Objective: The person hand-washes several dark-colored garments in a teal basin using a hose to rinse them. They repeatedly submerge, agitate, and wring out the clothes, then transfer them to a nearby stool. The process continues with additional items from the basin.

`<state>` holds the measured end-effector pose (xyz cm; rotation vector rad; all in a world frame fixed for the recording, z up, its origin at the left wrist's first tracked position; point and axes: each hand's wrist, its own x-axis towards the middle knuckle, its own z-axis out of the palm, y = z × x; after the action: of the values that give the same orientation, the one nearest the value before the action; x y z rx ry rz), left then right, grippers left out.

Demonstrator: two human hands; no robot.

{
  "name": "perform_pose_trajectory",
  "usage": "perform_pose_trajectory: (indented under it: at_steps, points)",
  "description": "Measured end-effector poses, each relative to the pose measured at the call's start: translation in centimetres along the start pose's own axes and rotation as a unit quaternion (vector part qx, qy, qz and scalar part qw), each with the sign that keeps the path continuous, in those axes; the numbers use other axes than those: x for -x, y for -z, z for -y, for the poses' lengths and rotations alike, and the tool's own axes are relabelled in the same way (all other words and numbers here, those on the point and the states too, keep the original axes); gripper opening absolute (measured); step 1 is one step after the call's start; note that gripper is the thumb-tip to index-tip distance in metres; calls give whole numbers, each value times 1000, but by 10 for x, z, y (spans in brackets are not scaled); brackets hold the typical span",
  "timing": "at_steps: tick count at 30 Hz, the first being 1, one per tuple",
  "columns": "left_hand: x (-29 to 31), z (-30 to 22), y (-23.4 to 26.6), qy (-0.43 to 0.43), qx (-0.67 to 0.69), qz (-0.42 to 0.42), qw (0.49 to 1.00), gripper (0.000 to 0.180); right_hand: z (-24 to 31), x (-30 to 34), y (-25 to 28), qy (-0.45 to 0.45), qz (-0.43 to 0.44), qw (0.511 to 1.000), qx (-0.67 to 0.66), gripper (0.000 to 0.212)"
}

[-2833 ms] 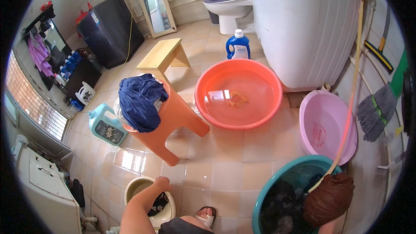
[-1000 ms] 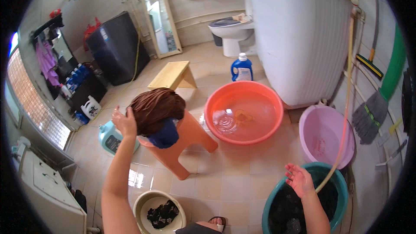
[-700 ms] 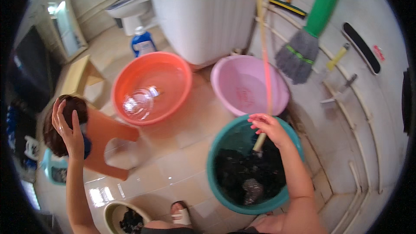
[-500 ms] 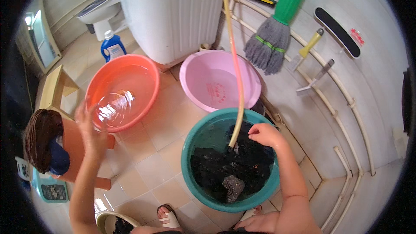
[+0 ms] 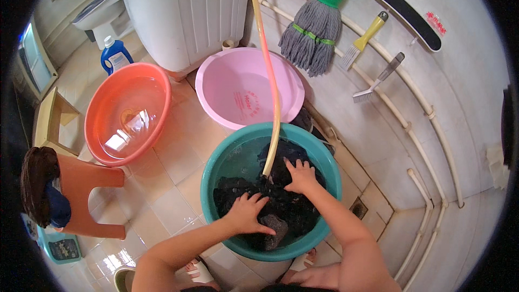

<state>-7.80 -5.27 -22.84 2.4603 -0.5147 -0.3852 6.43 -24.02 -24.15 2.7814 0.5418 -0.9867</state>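
Note:
A teal basin [image 5: 327, 168] stands on the tiled floor in front of me, holding water and dark wet clothes [image 5: 285, 210]. My left hand [image 5: 247, 213] presses on the dark clothes with fingers spread, at the basin's near left. Further back in the basin, my right hand [image 5: 300, 175] rests flat on the same clothes. A yellow hose [image 5: 268, 70] hangs down from above and ends in the basin just left of my right hand.
An empty pink basin [image 5: 248, 87] and an orange basin [image 5: 130, 112] with water stand behind. An orange stool [image 5: 86, 192] at left carries brown and blue clothes [image 5: 39, 184]. A white washing machine [image 5: 184, 11], a blue detergent bottle [image 5: 114, 56], a mop [image 5: 316, 32] and brushes line the wall.
My left hand left the brown cloth on the stool and came into the teal basin. My view swung right and down. Both hands now press on the dark clothes.

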Motion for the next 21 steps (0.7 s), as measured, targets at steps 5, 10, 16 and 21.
perform_pose_trajectory:
  at_steps: [5,10,16,21]
  points:
    - [-1,-13,-22,64,-95,64,991,84,-6,-11,-30,-46,-110,992,-46,84]
    - [-11,15,-19,60,-62,12,996,38,-30,-33,-35,-77,-31,977,-196,84]
    - [5,45,0,34,-50,-58,996,31,-84,-4,-8,-83,79,804,-583,90]
    - [-1,52,2,42,-86,-63,993,33,-100,74,70,37,-50,612,-789,33]
